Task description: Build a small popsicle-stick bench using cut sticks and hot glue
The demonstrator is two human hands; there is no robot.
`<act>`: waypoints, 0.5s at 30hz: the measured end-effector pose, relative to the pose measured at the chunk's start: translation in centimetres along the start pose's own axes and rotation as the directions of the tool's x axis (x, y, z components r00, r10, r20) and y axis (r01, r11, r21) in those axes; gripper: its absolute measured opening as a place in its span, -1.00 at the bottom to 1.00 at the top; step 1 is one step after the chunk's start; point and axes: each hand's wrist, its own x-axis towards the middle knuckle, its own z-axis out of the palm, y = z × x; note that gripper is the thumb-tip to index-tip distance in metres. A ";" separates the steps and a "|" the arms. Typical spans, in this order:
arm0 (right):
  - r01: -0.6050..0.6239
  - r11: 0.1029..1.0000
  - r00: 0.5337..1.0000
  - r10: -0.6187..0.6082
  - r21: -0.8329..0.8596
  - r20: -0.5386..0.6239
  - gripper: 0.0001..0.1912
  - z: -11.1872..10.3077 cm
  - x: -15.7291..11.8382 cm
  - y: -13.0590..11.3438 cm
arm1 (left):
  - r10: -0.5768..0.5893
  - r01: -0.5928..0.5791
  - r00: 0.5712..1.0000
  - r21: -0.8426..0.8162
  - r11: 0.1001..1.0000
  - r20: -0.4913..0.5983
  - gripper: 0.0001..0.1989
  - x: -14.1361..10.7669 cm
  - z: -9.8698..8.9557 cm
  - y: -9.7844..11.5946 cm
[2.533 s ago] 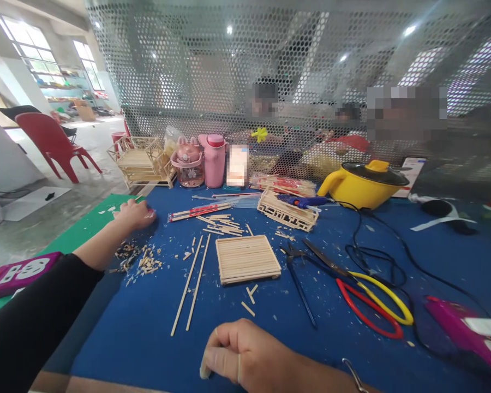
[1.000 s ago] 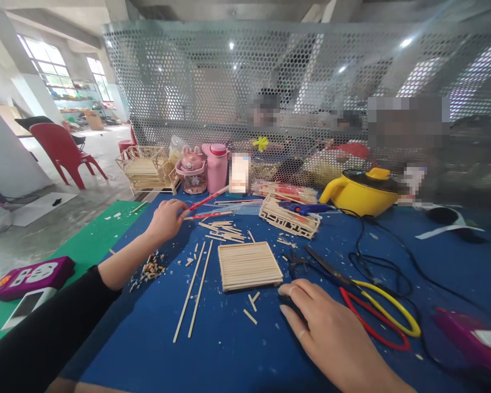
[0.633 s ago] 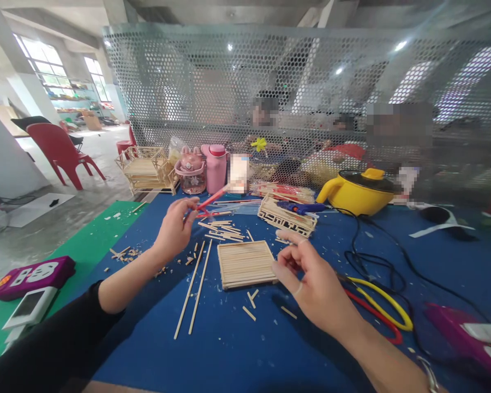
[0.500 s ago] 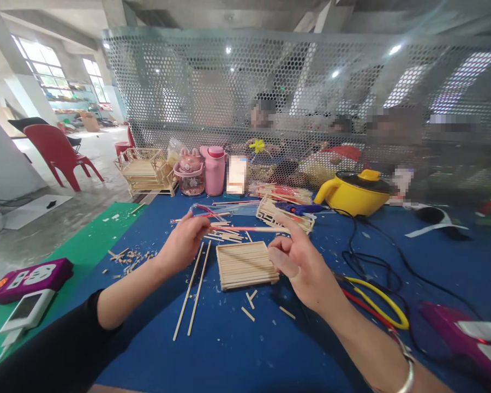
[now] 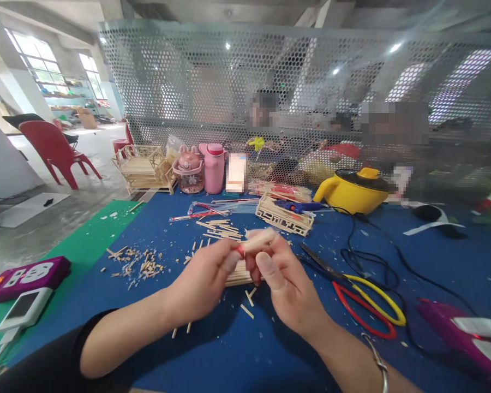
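My left hand pinches a thin stick with red wrapping; only a small red part shows between the fingers. Close against it is my right hand, fingers curled and thumb raised, touching the same spot. What the right fingers grip is hidden. Below both hands lies a small panel of wooden sticks, mostly covered. Two long sticks stick out under my left forearm. Short stick pieces lie in front of the panel.
Large scissors with red and yellow handles lie at right. Behind are a slatted stick frame, a blue glue gun, a yellow pot and a pink bottle. Stick offcuts lie left. A black cord winds across the table.
Both hands have moved together over the panel. The red-wrapped stick, held out lengthwise between them before, is now mostly hidden in the fingers. The right hand has uncovered the scissors.
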 end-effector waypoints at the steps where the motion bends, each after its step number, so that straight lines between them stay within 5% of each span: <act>1: -0.039 0.999 0.999 0.039 0.010 -0.004 -0.61 0.3 -0.1 0.1 | -0.053 0.035 0.995 -0.198 0.980 -0.088 -0.79 0.4 -0.1 0.5; 4: -0.213 0.971 0.964 0.227 -0.109 0.137 -0.65 1.8 -0.5 0.5 | -0.256 0.042 0.946 -0.709 0.704 -0.198 -0.79 1.5 -0.4 1.8; 7: -0.346 0.918 0.885 0.388 -0.193 0.259 -0.54 3.5 -1.2 0.4 | -0.431 0.062 0.887 -0.884 0.463 -0.164 -0.83 2.3 -0.9 1.9; 9: -0.408 0.891 0.861 0.448 -0.197 0.243 -0.54 4.5 -1.9 0.3 | -0.521 0.081 0.839 -0.912 0.403 -0.155 -0.83 2.6 -1.7 1.0; 11: -0.453 0.864 0.825 0.500 -0.221 0.265 -0.58 5.2 -3.1 0.4 | -0.558 0.083 0.787 -0.850 0.519 -0.264 -0.82 3.1 -3.3 -0.6; 13: -0.477 0.839 0.770 0.543 -0.261 0.334 -0.62 5.8 -4.6 1.1 | -0.469 0.172 0.709 -0.515 0.839 -0.527 -0.79 3.6 -5.7 -2.5; 15: -0.478 0.823 0.754 0.564 -0.307 0.336 -0.61 6.2 -6.2 2.0 | -0.424 0.223 0.660 -0.378 0.899 -0.620 -0.78 4.0 -8.6 -4.8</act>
